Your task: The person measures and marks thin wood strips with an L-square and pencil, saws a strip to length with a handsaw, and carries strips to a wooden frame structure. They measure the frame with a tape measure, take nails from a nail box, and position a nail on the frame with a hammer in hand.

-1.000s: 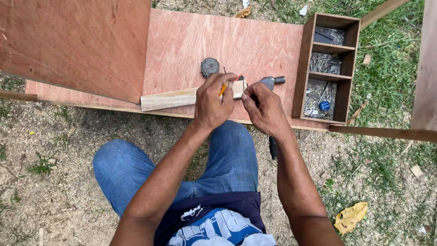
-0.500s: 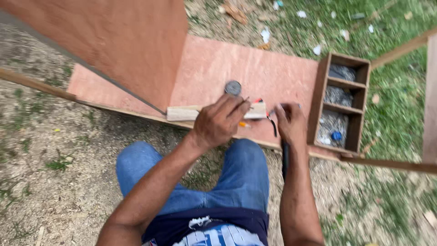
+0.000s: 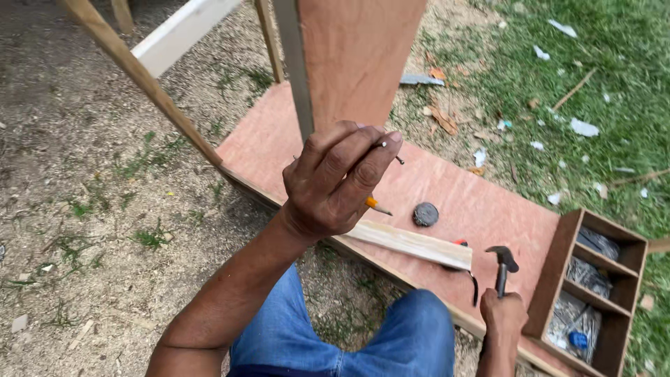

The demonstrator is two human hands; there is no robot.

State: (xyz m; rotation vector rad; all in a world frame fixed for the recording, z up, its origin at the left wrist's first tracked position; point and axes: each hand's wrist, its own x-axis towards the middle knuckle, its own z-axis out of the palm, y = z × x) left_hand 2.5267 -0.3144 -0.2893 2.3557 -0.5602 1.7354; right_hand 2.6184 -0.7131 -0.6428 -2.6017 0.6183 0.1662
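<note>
Outdoors over a plywood sheet (image 3: 481, 202), left hand (image 3: 335, 181) pinches a nail (image 3: 391, 152), axis tilted, tip pointing down-right; right hand (image 3: 504, 318) grips claw hammer (image 3: 502, 265) upright, head up.

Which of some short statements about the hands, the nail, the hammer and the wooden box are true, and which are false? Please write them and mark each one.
1. The left hand pinches a nail between its fingers. True.
2. The right hand holds a saw. False: it grips a hammer, head up.
3. A pencil with an orange body shows under the left hand. True.
4. The wooden box on the right is divided into compartments. True.
5. The round dark object lies on the grass. False: it lies on the reddish plywood sheet.
6. The wooden strip stands upright. False: it lies flat on the plywood.
</note>
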